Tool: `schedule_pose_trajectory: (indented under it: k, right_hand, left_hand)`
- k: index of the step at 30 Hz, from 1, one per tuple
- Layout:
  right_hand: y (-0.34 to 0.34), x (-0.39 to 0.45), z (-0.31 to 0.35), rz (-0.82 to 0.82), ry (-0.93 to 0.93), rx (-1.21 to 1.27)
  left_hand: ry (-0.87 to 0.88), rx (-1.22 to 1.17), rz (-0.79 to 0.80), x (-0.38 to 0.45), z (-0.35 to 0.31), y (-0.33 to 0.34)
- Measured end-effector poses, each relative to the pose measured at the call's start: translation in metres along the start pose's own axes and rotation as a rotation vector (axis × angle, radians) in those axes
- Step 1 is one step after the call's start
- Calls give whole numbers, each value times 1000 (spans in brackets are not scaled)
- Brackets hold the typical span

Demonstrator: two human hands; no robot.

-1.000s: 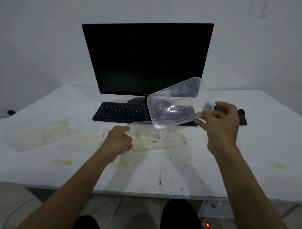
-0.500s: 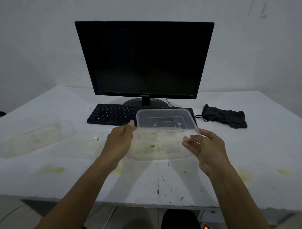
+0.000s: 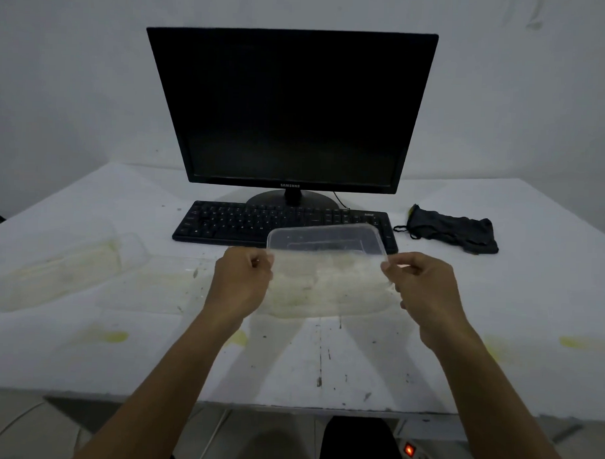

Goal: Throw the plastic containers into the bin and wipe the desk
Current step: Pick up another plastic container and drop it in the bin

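At the centre of the frame both hands hold a clear plastic container (image 3: 326,245), a thin rectangular tub with rounded corners and a raised rim, just above a second, grease-smeared container (image 3: 326,292) that rests on the white tabletop (image 3: 514,305). The left hand (image 3: 241,282) has its grip clenched on the held container's left edge, fingers curled over the rim; the right hand (image 3: 426,288) pinches the right edge between thumb and curled fingers. Through the transparent wall of the held tub the lower edge of the black keyboard (image 3: 246,222) shows, a flat slab of matte keys lying just behind it. Behind that stands a glossy black monitor (image 3: 291,108) on a rounded foot, filling the upper centre. At the left of the frame another clear container (image 3: 70,266) lies on the tabletop, yellowed with residue inside, and beside it a flat transparent lid (image 3: 155,282), also stained. The tabletop is painted white, chipped and scratched near its front edge, with yellow smears at lower left and far right. A crumpled black cloth pouch (image 3: 455,231) with a drawstring lies at the right, well apart from the hands. At the bottom right a power strip (image 3: 420,456) shows an orange lit switch.
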State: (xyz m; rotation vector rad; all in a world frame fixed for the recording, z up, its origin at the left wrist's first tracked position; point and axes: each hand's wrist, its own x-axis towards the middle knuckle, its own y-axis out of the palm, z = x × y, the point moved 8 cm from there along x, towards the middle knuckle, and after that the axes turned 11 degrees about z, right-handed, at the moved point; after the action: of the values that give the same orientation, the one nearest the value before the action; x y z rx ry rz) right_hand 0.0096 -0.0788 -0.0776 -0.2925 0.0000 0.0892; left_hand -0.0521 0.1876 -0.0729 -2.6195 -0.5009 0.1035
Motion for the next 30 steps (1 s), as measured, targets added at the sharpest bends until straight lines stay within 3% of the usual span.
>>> schedule_pose_trajectory:
  k: [7, 13, 30]
  right_hand:
    - [9, 1, -16, -15, 5, -286]
    - [18, 1, -19, 9, -11, -198]
    - [16, 2, -28, 81, -21, -175]
  left_hand:
    - [-12, 220, -113, -4, 10, 6]
    - [37, 335, -142, -5, 8, 10]
    - [35, 284, -112, -10, 21, 12]
